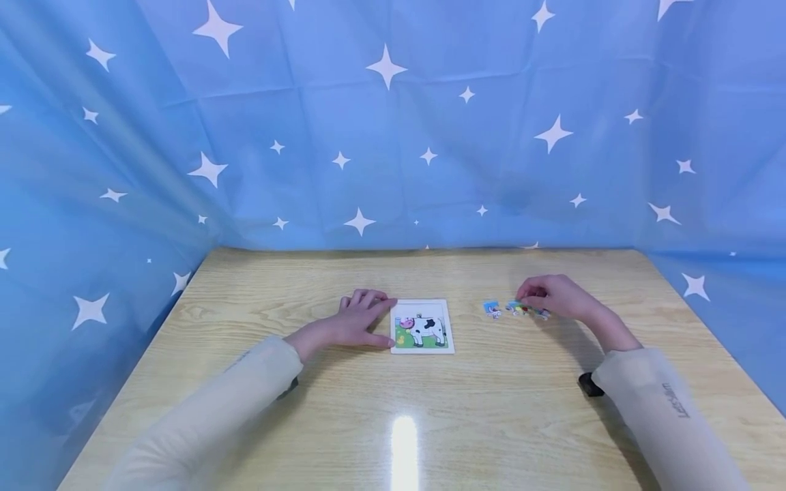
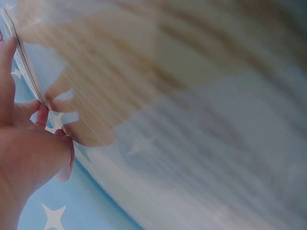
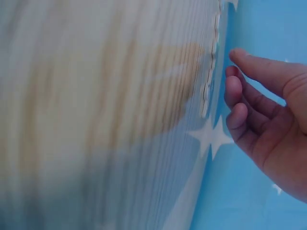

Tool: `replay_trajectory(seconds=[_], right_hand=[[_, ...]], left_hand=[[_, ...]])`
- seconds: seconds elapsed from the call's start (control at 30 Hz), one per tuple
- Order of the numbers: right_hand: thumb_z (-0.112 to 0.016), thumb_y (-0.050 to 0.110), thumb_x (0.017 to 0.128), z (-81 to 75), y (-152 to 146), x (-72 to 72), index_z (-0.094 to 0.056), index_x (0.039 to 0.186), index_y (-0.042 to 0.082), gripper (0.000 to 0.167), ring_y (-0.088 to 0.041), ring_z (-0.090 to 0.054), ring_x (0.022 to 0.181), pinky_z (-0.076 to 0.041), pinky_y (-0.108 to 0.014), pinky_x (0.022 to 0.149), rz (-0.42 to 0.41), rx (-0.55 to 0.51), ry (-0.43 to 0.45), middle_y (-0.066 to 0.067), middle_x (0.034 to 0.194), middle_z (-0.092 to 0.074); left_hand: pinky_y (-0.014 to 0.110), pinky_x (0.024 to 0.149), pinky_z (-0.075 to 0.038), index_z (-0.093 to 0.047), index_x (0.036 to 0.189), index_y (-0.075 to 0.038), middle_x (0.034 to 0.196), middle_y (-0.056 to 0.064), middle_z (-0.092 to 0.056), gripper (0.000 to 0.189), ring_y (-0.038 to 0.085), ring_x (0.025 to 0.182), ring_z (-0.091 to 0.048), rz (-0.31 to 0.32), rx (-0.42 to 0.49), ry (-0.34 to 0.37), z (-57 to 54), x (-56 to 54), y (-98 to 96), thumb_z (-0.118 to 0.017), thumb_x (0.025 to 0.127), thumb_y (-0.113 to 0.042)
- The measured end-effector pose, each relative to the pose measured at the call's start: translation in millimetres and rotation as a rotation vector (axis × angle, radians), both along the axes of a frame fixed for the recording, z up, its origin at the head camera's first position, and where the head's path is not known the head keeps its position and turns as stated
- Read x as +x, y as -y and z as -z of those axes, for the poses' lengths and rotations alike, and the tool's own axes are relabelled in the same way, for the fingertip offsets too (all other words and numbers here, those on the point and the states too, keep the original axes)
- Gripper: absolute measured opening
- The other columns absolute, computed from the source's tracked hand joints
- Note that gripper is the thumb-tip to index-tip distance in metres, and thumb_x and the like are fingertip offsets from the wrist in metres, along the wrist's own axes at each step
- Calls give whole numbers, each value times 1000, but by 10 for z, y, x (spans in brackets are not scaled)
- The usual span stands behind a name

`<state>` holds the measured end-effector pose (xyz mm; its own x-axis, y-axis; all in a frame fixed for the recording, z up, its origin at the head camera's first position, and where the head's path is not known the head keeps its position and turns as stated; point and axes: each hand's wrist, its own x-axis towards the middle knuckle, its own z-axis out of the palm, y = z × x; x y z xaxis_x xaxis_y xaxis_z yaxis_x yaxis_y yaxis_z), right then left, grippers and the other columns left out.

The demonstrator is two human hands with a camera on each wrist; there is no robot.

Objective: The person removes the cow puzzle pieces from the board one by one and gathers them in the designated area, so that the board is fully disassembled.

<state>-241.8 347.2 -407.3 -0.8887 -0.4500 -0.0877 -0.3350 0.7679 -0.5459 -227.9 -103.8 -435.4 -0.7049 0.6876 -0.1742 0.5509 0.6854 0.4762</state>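
A square white-framed jigsaw puzzle [image 1: 420, 308] lies flat on the table, showing a cow [image 1: 424, 334] on grass, with a pale bare band along its top. My left hand [image 1: 353, 324] rests at the puzzle's left side, thumb at the lower corner and index finger at the upper one, spread apart. To the right, my right hand [image 1: 555, 296] hovers close over several small colourful jigsaw pieces [image 1: 522, 309], partly covering them. In the right wrist view its fingers [image 3: 235, 91] are loosely bent with nothing between them. One blue-topped jigsaw piece [image 1: 492, 309] lies left of that cluster.
The wooden table [image 1: 344, 416] has a bright light reflection [image 1: 404, 450] near its front. A blue curtain [image 1: 405, 136] with white stars hangs behind and around the table. A dark wrist device [image 1: 591, 384] shows below the right sleeve [image 1: 651, 395].
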Motion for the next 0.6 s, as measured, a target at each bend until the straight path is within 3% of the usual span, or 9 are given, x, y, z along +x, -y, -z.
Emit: replay_trajectory(seconds=[0.37, 0.6], right_hand=[[-68, 4, 108, -19, 232, -7, -75, 110, 0, 9, -12, -52, 65, -44, -31, 64, -48, -44, 18, 0, 77, -63], [-69, 3, 108, -14, 403, -5, -75, 110, -1, 8, -13, -56, 72, -46, -30, 67, -86, -86, 49, 1, 86, -70]], left_hand=[[55, 110, -27, -30, 174, -6, 171, 22, -30, 92, 44, 153, -24, -1, -1, 3, 9, -28, -4, -73, 104, -47], [56, 111, -26, -30, 174, -6, 172, 22, -30, 92, 45, 154, -23, -3, -5, 6, 5, -23, 0, -73, 104, -47]])
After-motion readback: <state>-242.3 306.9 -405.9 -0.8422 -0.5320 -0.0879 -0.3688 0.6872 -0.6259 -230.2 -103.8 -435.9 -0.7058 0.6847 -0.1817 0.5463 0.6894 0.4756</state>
